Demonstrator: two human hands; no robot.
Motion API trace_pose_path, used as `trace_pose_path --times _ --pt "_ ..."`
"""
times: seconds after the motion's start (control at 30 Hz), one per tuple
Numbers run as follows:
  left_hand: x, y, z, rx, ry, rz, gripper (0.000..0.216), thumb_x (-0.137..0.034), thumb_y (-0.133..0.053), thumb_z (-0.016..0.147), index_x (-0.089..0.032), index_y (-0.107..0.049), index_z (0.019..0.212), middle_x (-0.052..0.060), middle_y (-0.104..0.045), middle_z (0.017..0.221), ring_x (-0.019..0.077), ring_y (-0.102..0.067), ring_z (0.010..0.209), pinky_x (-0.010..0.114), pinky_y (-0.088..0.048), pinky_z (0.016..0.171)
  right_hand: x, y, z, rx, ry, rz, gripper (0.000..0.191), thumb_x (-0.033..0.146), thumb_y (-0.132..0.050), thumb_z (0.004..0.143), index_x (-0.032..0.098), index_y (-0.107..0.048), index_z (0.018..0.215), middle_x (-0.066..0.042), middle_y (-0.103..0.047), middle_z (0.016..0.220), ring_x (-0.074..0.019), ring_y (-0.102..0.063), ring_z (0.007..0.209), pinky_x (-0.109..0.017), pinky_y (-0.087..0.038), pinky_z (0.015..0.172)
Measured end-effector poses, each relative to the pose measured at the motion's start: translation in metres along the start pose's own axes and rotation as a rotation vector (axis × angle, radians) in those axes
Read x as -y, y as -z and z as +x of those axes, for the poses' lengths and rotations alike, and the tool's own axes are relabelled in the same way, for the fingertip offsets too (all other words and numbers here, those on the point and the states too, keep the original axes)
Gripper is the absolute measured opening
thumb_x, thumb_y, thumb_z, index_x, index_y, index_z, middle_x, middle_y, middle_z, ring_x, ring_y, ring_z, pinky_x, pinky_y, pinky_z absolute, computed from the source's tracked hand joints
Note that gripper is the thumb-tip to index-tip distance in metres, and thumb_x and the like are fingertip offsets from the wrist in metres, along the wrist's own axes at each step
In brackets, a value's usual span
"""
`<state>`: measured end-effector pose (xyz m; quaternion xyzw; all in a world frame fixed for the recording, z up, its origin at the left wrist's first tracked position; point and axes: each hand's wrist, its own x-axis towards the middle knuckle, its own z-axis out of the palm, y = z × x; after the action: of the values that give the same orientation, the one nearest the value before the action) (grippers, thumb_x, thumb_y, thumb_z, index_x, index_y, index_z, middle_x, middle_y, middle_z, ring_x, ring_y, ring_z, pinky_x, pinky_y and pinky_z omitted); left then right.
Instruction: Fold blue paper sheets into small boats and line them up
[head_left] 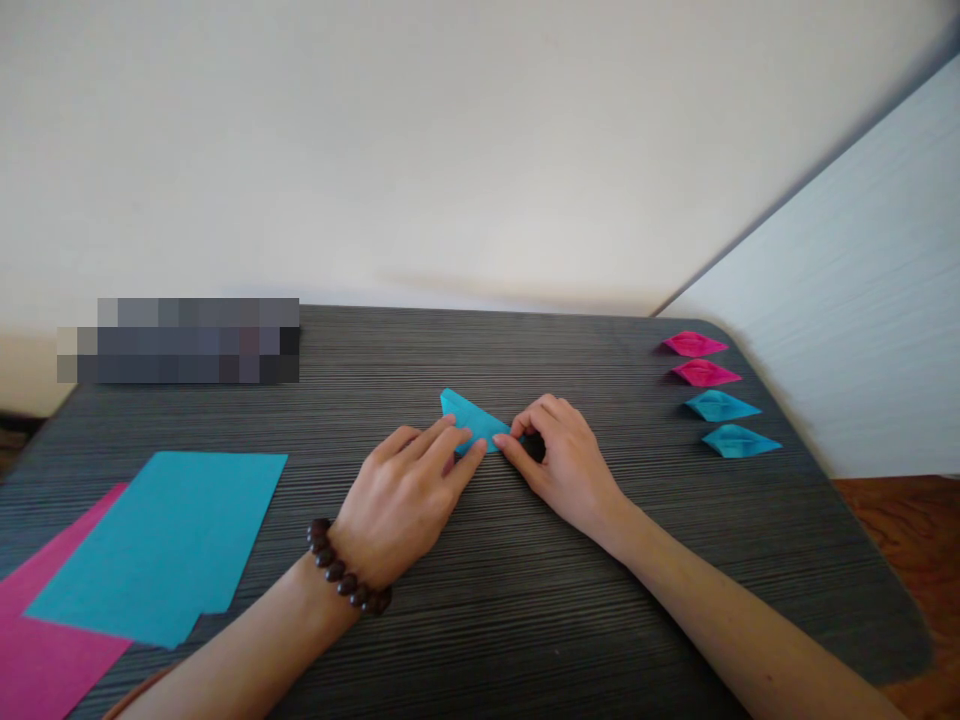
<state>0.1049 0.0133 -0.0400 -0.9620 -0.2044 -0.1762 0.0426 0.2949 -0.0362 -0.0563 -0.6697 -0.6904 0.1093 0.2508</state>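
Note:
A small folded piece of blue paper (pixel 474 418) lies on the dark table in front of me. My left hand (pixel 409 485) rests over its near left part, fingers stretched out and pressing it down from above. At the paper's right corner, my right hand (pixel 562 455) pinches the tip between thumb and forefinger. The fingers of my left hand cover part of the lower edge. A dark bead bracelet (pixel 347 578) circles my left wrist.
Two pink folded paper boats (pixel 696 344) and two blue ones (pixel 723 406) stand in a column at the table's right. Blue paper sheets (pixel 172 540) overlap pink paper (pixel 64 660) at left. A blurred-out object (pixel 187 342) sits at the back left, near the wall (pixel 480 150).

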Motion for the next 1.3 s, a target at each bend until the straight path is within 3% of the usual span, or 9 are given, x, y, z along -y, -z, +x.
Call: trace_pose_path --times 0.73,1.3 --pt "-0.004 0.001 -0.002 0.021 0.033 -0.042 0.037 -0.004 -0.039 0.081 -0.017 -0.065 0.105 0.013 -0.065 0.107 0.0317 -0.059 0.105 0.045 -0.055 0.073 0.001 0.000 -0.001 -0.004 0.015 0.022 0.013 0.033 -0.054 0.084 0.020 -0.055 0.084 -0.004 -0.056 0.083 -0.0194 -0.049 0.080 -0.034 -0.038 0.072" --pt "-0.005 -0.001 -0.003 0.049 0.062 -0.045 0.038 -0.005 -0.040 0.081 -0.019 -0.063 0.107 0.011 -0.064 0.108 0.0302 -0.058 0.106 0.046 -0.053 0.074 -0.004 0.009 0.001 0.024 0.009 0.181 0.018 0.009 -0.052 0.075 0.021 -0.053 0.088 -0.002 -0.053 0.086 -0.0163 -0.051 0.081 -0.032 -0.040 0.073"
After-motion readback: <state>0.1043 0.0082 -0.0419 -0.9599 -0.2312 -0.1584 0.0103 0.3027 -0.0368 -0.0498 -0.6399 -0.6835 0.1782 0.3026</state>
